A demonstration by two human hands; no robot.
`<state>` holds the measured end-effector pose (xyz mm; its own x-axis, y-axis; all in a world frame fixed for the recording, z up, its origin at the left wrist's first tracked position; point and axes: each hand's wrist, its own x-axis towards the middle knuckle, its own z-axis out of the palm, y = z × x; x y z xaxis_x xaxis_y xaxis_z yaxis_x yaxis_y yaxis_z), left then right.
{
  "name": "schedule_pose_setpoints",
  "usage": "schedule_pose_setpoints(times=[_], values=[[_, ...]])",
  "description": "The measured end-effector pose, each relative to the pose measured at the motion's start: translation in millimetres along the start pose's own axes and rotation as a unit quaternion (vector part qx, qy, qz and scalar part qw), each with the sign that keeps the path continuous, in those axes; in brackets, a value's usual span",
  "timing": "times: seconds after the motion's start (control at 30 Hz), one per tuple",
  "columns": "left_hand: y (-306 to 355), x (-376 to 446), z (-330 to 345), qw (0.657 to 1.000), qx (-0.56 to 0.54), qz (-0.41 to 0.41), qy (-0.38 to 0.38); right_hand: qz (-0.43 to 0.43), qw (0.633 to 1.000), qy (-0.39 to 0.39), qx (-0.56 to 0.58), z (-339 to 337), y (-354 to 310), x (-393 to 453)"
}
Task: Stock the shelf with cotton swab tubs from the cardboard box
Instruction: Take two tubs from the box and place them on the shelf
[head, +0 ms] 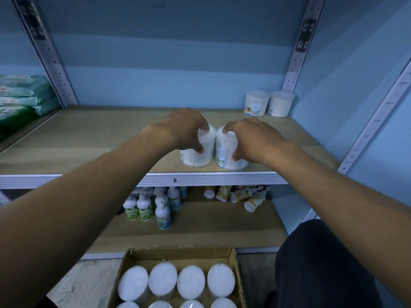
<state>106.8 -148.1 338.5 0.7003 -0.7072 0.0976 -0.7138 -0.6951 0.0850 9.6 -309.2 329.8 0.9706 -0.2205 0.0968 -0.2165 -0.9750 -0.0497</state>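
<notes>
Two cotton swab tubs stood upright near the front edge of the wooden shelf (89,138), side by side and touching or nearly so. Gripped the left tub (198,153) with the left hand (184,127), fingers curled over lid and wall. Clutched the right tub (224,152) with the right hand (249,138) the same way. Parked earlier-stocked pair of tubs (268,103) far back at the right corner (well apart from the hands). Waited below: cardboard box (133,255), open, packed with white-lidded tubs (178,281).
</notes>
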Motion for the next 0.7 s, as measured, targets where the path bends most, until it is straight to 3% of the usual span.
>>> schedule_pose_setpoints(times=[0.17,0.7], values=[[1.3,6.4,5.6,1.000,0.025,-0.006,0.012,-0.002,0.999,0.041,0.001,9.2,2.7,5.2],[-7.5,95.6,30.5,0.998,0.032,-0.048,0.015,0.009,0.998,0.058,-0.015,24.6,28.6,77.4]])
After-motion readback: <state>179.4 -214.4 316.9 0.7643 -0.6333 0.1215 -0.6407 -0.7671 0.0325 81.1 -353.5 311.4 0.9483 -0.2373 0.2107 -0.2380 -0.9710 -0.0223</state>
